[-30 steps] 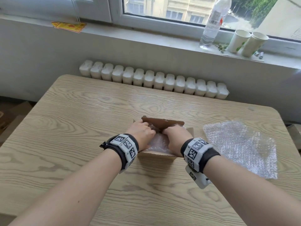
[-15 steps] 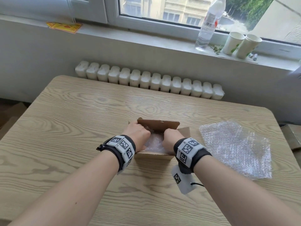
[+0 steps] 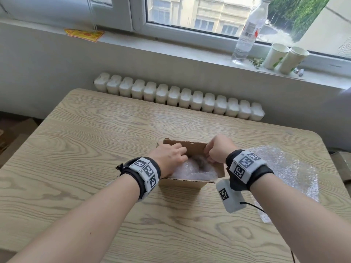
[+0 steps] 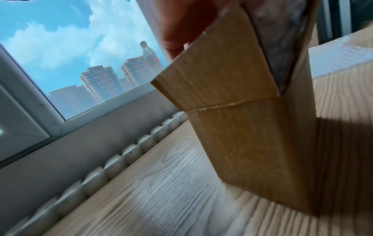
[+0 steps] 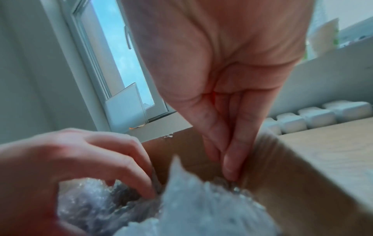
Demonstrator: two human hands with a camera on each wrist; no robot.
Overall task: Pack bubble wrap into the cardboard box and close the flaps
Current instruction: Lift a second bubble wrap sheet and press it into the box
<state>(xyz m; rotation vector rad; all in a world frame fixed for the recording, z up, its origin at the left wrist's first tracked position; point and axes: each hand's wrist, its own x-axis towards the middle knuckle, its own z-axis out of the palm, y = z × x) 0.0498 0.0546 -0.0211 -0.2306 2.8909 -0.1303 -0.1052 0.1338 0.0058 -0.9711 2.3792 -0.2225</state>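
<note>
From the head view, the cardboard box (image 3: 191, 168) sits on the counter (image 3: 79, 149) at about 6 o'clock from the radiator, with my left hand (image 3: 168, 160) at its 9 o'clock rim and my right hand (image 3: 218, 149) at its 2 o'clock corner, both curled down into the bubble wrap (image 3: 191, 170) inside; a spare sheet (image 3: 290, 173) lies at 3 o'clock. I judge the springy wrap could bulge back up and keep the flaps from closing. The left wrist view adds only the box's outer wall and a side flap (image 4: 218, 71) standing tilted outward, which could get crushed inward under my palm; my fingers are hidden there. The right wrist view shows what the others hide: my right fingers (image 5: 232, 159) straight together, pressing wrap down the far wall, left fingers hooked into the wad.
</note>
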